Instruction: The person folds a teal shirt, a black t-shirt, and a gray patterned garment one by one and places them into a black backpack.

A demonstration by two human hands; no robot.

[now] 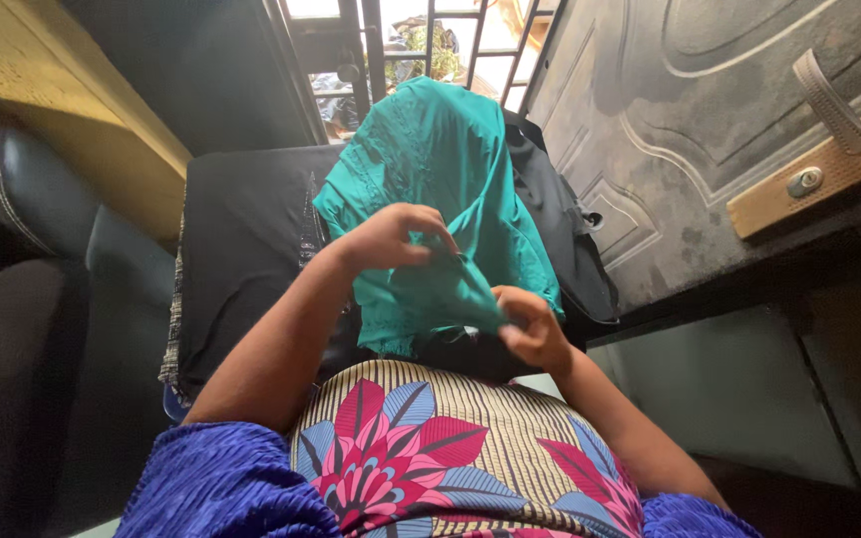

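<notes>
A teal green garment (440, 169) hangs draped over dark clothing on a surface in front of me. My left hand (391, 237) pinches a fold of the teal fabric near its lower middle. My right hand (533, 327) grips the lower edge of the same garment, pulling a bunched corner toward my lap. Both hands are close together over the cloth. On my lap lies a striped fabric with large pink and blue flowers (430, 448).
A black cloth (241, 249) covers the surface under the teal garment. A dark padded seat (52, 329) is at the left. An embossed grey metal door (710, 130) with a handle and lock (829, 110) stands at the right. A barred opening (401, 40) lies ahead.
</notes>
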